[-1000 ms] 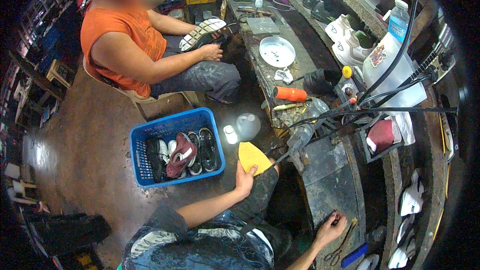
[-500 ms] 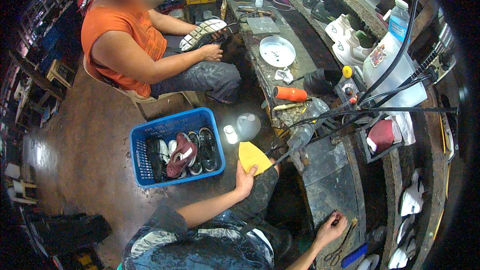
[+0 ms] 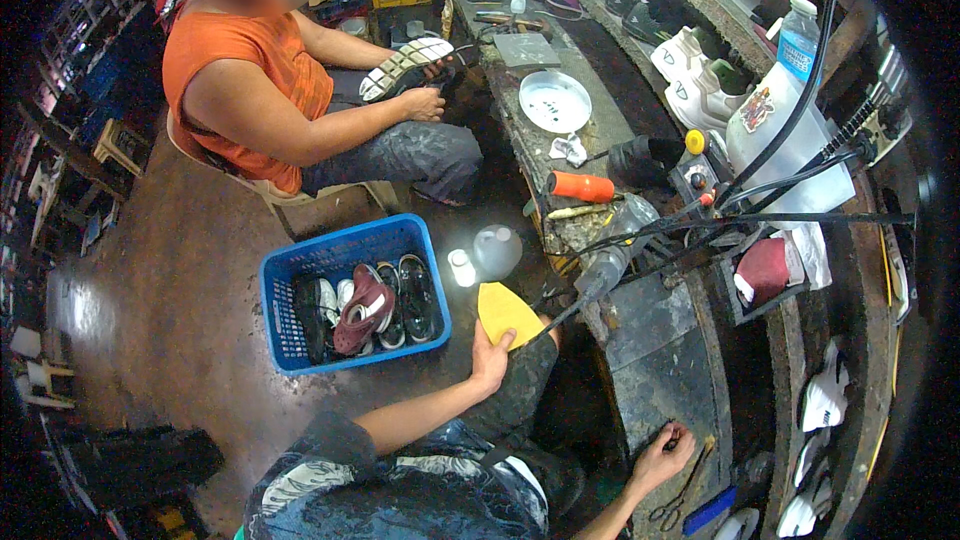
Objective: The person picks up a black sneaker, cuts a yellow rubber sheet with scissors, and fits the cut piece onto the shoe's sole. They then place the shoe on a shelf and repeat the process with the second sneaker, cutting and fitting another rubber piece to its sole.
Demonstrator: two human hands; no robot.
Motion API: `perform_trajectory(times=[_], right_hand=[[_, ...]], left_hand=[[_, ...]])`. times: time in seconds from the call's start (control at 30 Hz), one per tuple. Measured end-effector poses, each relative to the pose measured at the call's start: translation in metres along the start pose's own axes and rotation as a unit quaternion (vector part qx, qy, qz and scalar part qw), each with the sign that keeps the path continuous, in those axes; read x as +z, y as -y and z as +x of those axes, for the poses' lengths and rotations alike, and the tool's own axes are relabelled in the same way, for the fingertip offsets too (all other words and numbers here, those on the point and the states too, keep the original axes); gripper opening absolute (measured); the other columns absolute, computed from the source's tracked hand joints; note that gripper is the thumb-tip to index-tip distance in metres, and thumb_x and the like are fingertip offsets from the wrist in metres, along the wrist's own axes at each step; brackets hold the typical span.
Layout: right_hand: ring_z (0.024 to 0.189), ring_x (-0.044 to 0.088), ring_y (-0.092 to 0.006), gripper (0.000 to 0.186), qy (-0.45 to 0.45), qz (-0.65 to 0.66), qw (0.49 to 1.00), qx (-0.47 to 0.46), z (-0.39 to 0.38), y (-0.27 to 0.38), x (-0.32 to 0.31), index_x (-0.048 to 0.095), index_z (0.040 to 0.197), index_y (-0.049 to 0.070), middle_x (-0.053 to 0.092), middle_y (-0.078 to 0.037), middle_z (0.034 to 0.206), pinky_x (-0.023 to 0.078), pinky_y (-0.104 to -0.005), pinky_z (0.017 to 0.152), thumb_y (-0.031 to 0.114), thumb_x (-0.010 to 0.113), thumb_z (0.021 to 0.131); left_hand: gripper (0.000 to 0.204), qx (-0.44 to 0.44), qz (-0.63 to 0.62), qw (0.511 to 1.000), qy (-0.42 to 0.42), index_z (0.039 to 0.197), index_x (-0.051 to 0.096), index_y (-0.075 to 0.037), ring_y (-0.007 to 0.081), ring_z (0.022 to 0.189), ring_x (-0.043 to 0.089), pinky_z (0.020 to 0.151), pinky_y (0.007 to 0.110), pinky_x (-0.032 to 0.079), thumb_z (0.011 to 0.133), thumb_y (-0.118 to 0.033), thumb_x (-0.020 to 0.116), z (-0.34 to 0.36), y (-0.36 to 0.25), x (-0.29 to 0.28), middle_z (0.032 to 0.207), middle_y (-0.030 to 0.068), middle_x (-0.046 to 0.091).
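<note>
My left hand (image 3: 489, 360) is closed on a flat yellow piece (image 3: 503, 309) with one pointed end, its thumb lying across the lower part. The piece is held over my knee, apart from the bench. My right hand (image 3: 666, 454) rests at the near part of the dark workbench (image 3: 655, 380), fingers curled together. Something small and dark shows at those fingertips, too little of it to name. Beside that hand lie scissors (image 3: 667, 514) and a blue, bar-shaped object (image 3: 709, 511).
A blue basket (image 3: 275, 302) of shoes stands on the floor, left of a white bottle (image 3: 461, 268) and a grey jug (image 3: 497, 252). Cables and a heat-gun-like tool (image 3: 600, 275) cross the bench. A seated co-worker (image 3: 250, 90) in orange holds a shoe (image 3: 405, 68). Shelves of shoes line the right.
</note>
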State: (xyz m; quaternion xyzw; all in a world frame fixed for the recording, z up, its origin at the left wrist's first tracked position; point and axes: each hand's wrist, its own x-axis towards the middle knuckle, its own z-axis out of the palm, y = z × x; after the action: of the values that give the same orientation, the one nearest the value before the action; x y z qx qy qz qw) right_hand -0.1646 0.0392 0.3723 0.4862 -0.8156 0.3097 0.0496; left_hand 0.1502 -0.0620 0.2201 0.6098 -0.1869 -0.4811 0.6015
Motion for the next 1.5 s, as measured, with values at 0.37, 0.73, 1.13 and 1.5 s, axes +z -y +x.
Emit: perform_trajectory(times=[0.37,0.73,1.13,1.5], right_hand=[[0.097,0.063,-0.0373,0.015,0.004,-0.001,1.000,0.014,0.001,0.007,-0.002,0.068,0.102,-0.001,0.067,-0.018,0.101,0.051,-0.0474,0.087,0.013,0.066,0.099],[0.099,0.063,-0.0371,0.015,-0.008,0.011,0.999,-0.032,0.001,-0.001,0.000,0.068,0.104,-0.002,0.066,-0.018,0.102,0.051,-0.0477,0.088,0.013,0.065,0.099],[0.099,0.063,-0.0364,0.020,0.002,0.000,1.000,-0.002,0.000,-0.007,0.001,0.067,0.107,-0.003,0.065,-0.018,0.104,0.050,-0.0483,0.088,0.016,0.067,0.101],[0.106,0.060,-0.0387,0.032,0.032,0.004,0.999,0.008,0.003,0.000,-0.001,0.066,0.111,-0.003,0.065,-0.019,0.106,0.047,-0.0508,0.095,0.028,0.064,0.105]], left_hand=[[0.056,-0.008,-0.009,1.000,0.001,0.148,0.047,-0.002,0.0276,0.130,0.061,0.112,0.040,0.046,0.097,-0.006,0.071,0.002,0.006,0.000,0.141,0.0155,0.064],[0.055,-0.024,0.049,0.998,-0.011,0.147,0.048,-0.002,0.0293,0.130,0.062,0.111,0.041,0.047,0.097,-0.008,0.072,0.004,0.009,-0.001,0.140,0.0163,0.065],[0.055,-0.009,0.024,1.000,-0.015,0.146,0.048,-0.002,0.0295,0.129,0.063,0.109,0.041,0.048,0.097,-0.008,0.073,0.001,0.005,0.000,0.138,0.0166,0.067],[0.051,-0.005,0.030,0.999,-0.014,0.147,0.048,-0.001,0.0294,0.131,0.061,0.112,0.041,0.046,0.102,-0.015,0.068,0.001,-0.004,0.000,0.141,0.0174,0.064]])
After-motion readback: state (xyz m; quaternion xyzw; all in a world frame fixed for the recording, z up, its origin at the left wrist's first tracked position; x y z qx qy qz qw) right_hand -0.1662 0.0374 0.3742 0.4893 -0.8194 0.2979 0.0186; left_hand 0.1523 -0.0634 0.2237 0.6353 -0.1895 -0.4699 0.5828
